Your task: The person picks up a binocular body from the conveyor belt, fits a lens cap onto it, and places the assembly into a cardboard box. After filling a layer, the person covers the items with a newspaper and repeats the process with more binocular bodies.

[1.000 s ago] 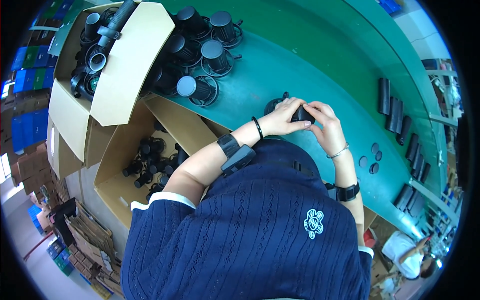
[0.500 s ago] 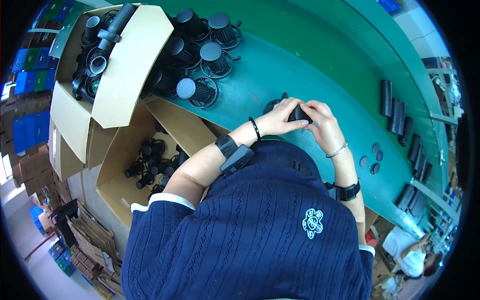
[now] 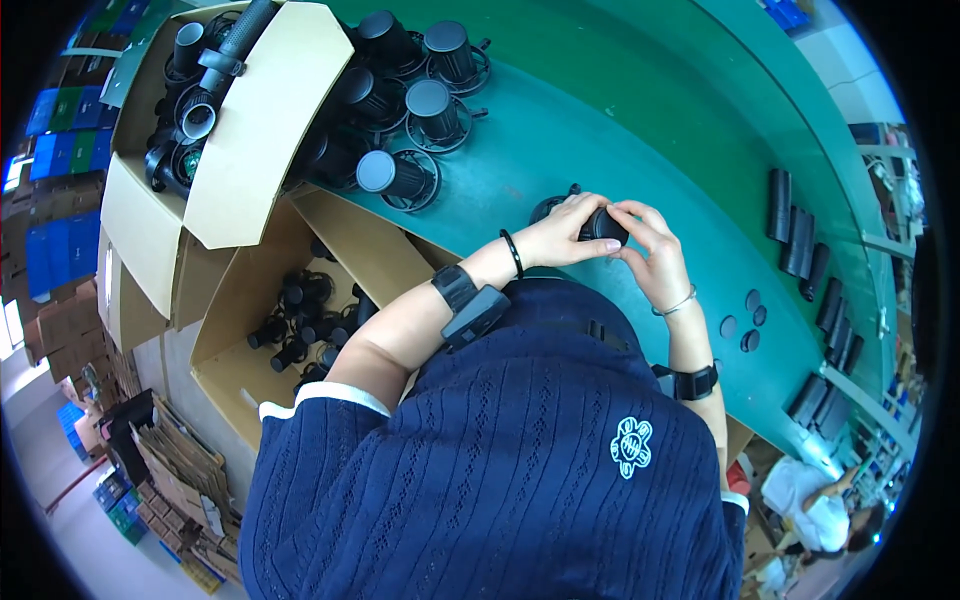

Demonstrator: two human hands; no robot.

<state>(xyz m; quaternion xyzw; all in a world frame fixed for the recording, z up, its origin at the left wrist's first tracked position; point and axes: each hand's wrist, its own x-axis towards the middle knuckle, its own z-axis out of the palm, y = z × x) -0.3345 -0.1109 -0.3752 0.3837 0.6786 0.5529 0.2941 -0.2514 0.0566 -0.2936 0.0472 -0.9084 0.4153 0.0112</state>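
My left hand (image 3: 565,238) is wrapped round a black cylindrical device (image 3: 603,228), its thumb along the near side. The flat, round dark end of the device points to the right. Behind the left wrist, part of a black ring-shaped base (image 3: 545,208) shows; the hand hides how it joins the cylinder. My right hand (image 3: 655,258) is curled at the round end, with fingertips above and thumb below pressing its rim. Whether a separate disc sits on that end I cannot tell. Several loose dark round discs (image 3: 752,300) lie on the green table to the right.
Several similar black devices (image 3: 432,110) stand on ring bases at the table's (image 3: 520,130) far left. An open cardboard box (image 3: 265,130) holds more; a lower box (image 3: 225,350) contains black parts. Black tubes (image 3: 780,205) lie along the right edge. Another person (image 3: 805,500) is at lower right.
Both hands stay on the device. The right fingers have shifted slightly around its round end, and more of that end shows. The whole view has moved a little.
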